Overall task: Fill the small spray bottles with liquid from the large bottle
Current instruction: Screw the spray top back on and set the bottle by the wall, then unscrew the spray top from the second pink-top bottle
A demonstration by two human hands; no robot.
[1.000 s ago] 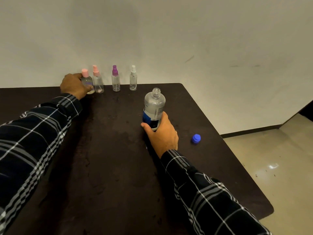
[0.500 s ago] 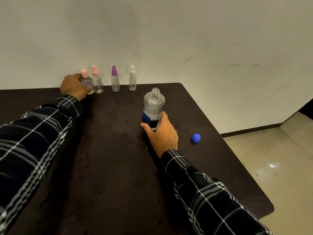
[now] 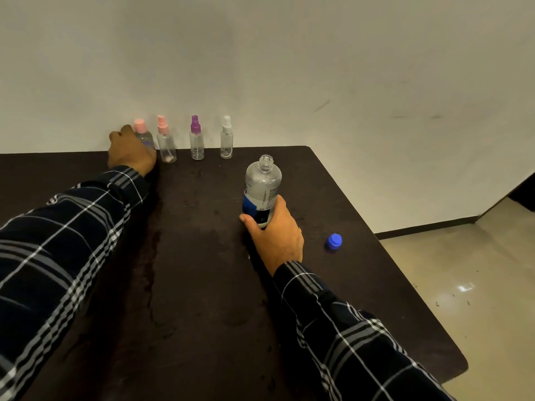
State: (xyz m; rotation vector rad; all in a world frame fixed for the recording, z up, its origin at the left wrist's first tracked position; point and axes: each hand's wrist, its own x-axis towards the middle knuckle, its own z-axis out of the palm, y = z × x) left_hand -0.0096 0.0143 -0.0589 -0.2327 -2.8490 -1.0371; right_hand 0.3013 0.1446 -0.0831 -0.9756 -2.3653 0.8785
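Pink-capped small clear bottle point(image 3: 144, 136) is gripped upright far-left by left hand point(image 3: 131, 153); uncapped large clear blue-labelled bottle point(image 3: 262, 188) is held by right hand point(image 3: 276, 231), well apart rightward.

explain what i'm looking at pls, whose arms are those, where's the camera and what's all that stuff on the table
There is no machine here: these are a person's two bare hands, on arms in plaid sleeves. The view comes from a wide-angle camera worn on the person's head, looking forward and down, so the arms reach in from the bottom edge.

The surface is a dark table against a pale wall. Four small bottles stand in a row at its far edge: the leftmost small bottle with a flat pink cap, then a pink-topped sprayer, a purple-topped sprayer and a white-topped sprayer.

The left hand grips the leftmost small bottle. The right hand holds the large bottle upright, fingers curled round its lower part; its neck is uncapped. A blue cap, probably its own, lies on the table to the right.
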